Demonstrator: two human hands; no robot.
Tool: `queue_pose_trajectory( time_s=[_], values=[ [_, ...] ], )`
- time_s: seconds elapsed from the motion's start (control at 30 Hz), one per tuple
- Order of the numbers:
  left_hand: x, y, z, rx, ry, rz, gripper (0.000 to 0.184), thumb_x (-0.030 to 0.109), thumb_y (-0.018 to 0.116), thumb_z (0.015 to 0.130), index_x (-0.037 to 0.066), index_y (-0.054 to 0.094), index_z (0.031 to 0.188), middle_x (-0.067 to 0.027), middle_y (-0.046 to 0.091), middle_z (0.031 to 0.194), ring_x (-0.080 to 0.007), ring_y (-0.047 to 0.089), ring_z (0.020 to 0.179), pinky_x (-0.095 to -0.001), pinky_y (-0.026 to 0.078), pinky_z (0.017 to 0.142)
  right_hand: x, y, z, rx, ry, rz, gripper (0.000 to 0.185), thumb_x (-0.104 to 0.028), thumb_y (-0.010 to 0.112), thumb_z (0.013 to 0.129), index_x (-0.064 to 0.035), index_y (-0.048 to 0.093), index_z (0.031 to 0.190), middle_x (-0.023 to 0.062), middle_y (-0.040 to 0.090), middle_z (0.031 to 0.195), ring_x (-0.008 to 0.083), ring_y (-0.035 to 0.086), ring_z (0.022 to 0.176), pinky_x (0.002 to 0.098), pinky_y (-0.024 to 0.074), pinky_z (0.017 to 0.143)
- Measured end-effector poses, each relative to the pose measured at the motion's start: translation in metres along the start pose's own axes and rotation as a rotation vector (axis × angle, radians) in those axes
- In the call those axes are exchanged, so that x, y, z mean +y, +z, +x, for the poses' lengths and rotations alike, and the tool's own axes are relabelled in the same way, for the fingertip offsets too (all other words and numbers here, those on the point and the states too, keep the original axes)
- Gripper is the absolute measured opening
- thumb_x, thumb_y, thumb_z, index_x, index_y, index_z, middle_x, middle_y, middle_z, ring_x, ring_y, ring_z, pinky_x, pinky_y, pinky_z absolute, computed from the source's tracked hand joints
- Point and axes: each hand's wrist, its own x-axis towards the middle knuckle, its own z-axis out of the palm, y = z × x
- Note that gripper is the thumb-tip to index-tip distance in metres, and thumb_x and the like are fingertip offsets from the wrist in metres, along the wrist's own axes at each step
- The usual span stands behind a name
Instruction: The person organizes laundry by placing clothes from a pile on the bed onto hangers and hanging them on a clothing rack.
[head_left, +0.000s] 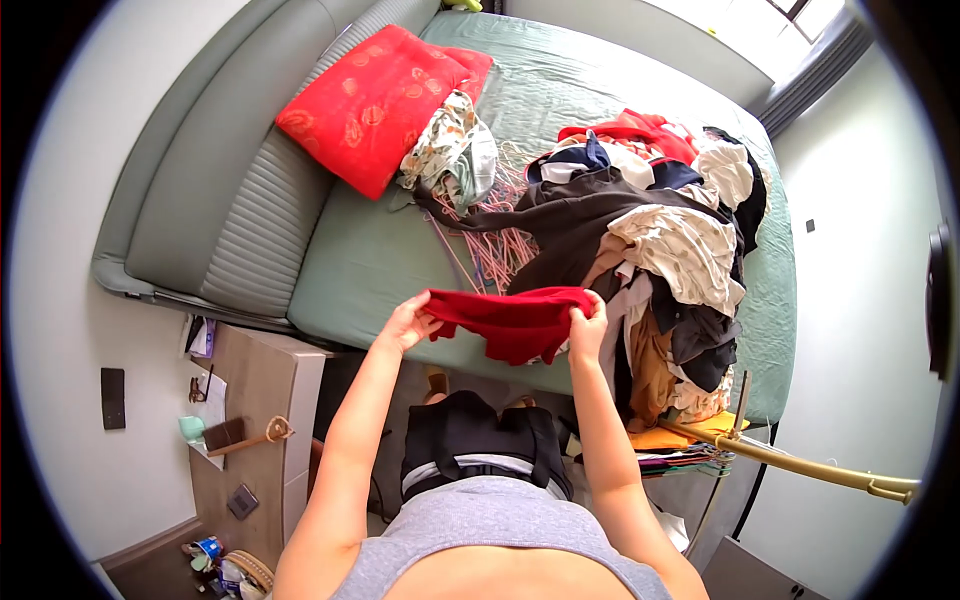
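A dark red garment [510, 322] is stretched between my two hands, over the near edge of the bed. My left hand [410, 322] pinches its left end, and my right hand [588, 322] grips the right end. The cloth sags a little in the middle; its exact kind I cannot make out. Just beyond it lies a heap of pink clothes hangers [495, 245]. To the right of the hangers a big pile of mixed clothes [670, 240] spreads over the bed and hangs down its near side.
Red pillows [380, 105] and a patterned cloth [455, 150] lie by the grey headboard [215, 190] of the bed [345, 270]. A bedside cabinet [240, 375] stands at the left. A gold rail [790, 460] juts in at the right, near hanging clothes [690, 460].
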Motion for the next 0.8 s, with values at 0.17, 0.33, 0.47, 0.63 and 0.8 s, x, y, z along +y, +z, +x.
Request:
queue_pose_trajectory(
  time_s=[0.17, 0.33, 0.47, 0.63, 0.8],
  values=[
    [0.086, -0.014, 0.004, -0.151, 0.065, -0.265, 0.032, 0.030, 0.045, 0.093, 0.005, 0.056, 0.108, -0.0093, 0.064, 0.099, -0.0233, 0.063, 0.088, -0.0344, 0.051, 0.082, 0.069, 0.042, -0.004, 0.024, 0.277, -0.078, 0.031, 0.003, 0.058, 0.075, -0.0016, 0.052, 0.104, 0.0058, 0.059, 0.089, 0.0130, 0.057, 0.079, 0.0242, 0.0463, 0.071],
    [0.122, -0.036, 0.037, -0.039, 0.269, 0.160, 0.021, 0.015, 0.052, 0.090, 0.004, 0.058, 0.108, -0.0054, 0.065, 0.096, -0.0147, 0.062, 0.083, -0.0269, 0.051, 0.076, 0.142, 0.084, -0.006, -0.252, 0.523, -0.490, 0.049, -0.012, 0.069, 0.074, -0.0017, 0.050, 0.118, 0.0066, 0.061, 0.094, 0.0125, 0.055, 0.078, 0.0250, 0.0447, 0.067],
    [0.113, -0.055, 0.078, 0.089, 0.437, 0.608, 0.015, 0.013, 0.057, 0.089, 0.002, 0.062, 0.097, -0.0002, 0.064, 0.088, -0.0062, 0.057, 0.076, -0.0224, 0.047, 0.069, 0.172, 0.127, 0.020, -0.243, 0.476, -0.438, 0.036, -0.016, 0.061, 0.079, -0.0014, 0.057, 0.112, 0.0051, 0.062, 0.091, 0.0110, 0.054, 0.076, 0.0241, 0.0432, 0.066],
    [0.109, -0.069, 0.101, 0.199, 0.534, 0.700, 0.027, 0.020, 0.057, 0.090, 0.000, 0.059, 0.072, 0.0045, 0.055, 0.064, -0.0029, 0.045, 0.059, -0.0217, 0.039, 0.056, 0.232, 0.163, 0.082, -0.208, 0.396, -0.560, 0.030, -0.011, 0.056, 0.078, 0.0001, 0.061, 0.106, 0.0103, 0.066, 0.091, 0.0177, 0.061, 0.084, 0.0284, 0.0467, 0.077],
    [0.116, -0.083, 0.095, 0.282, 0.508, 0.740, 0.032, 0.026, 0.055, 0.091, -0.002, 0.063, 0.080, 0.0008, 0.061, 0.071, -0.0050, 0.050, 0.064, -0.0227, 0.043, 0.062, 0.293, 0.181, 0.152, -0.207, 0.329, -0.831, 0.039, -0.006, 0.054, 0.077, 0.0030, 0.055, 0.115, 0.0152, 0.064, 0.098, 0.0199, 0.062, 0.091, 0.0305, 0.0479, 0.082]
  ],
)
